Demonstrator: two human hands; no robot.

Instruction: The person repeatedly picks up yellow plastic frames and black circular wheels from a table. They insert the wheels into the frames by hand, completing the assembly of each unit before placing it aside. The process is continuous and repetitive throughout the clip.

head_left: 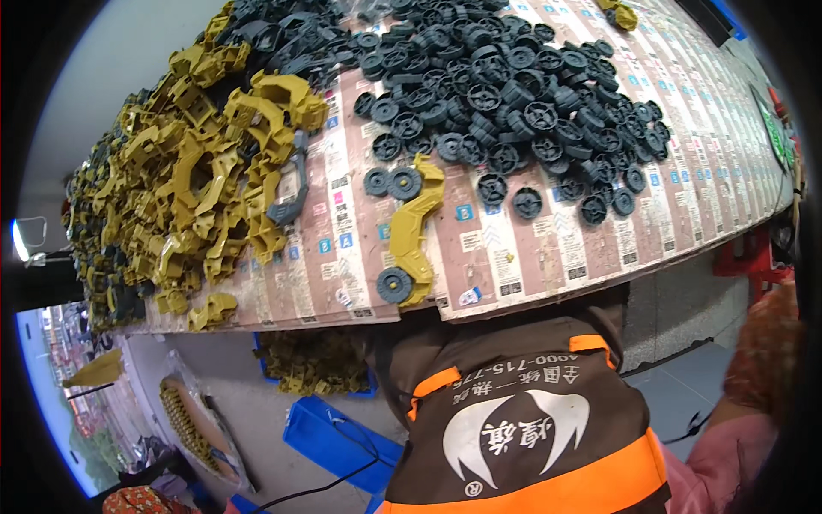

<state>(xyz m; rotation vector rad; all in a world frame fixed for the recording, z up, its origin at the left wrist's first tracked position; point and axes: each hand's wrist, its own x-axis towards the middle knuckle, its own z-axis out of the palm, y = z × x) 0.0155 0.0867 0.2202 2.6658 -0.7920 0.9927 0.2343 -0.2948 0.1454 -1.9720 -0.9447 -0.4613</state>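
Observation:
Neither of my hands shows. A patterned red sleeve [766, 351] and pink cloth mark my right arm at the right rim, and another patterned red sleeve [150, 501] lies at the lower left. On the table in front of me is a yellow plastic toy vehicle body [411, 236], with dark grey wheels at its far and near ends. Beyond it spreads a heap of loose dark grey toy wheels [514, 94]. To the left is a large pile of yellow plastic body parts [184, 171], with a curved dark grey part [295, 184] against its right side.
Printed sheeting covers the table [599, 248], whose near edge runs above my brown and orange apron [531, 411]. Below stand a blue bin of yellow parts [312, 360] and a blue box [334, 437] crossed by a black cable. A red stand [749, 261] is at the right.

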